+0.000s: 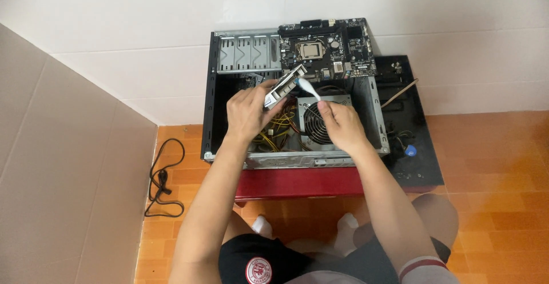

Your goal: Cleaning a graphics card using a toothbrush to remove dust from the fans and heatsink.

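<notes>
Bright even daylight, soft faint shadows, mostly sharp, slight wide-angle bending at edges

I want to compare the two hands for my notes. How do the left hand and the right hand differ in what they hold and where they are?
The left hand grips a grey metal drive, tilted up; the right hand pinches a thin white brush. The left hand is above the yellow cables; the right hand covers part of the fan. Both are over the open computer case, meeting at the drive.
</notes>
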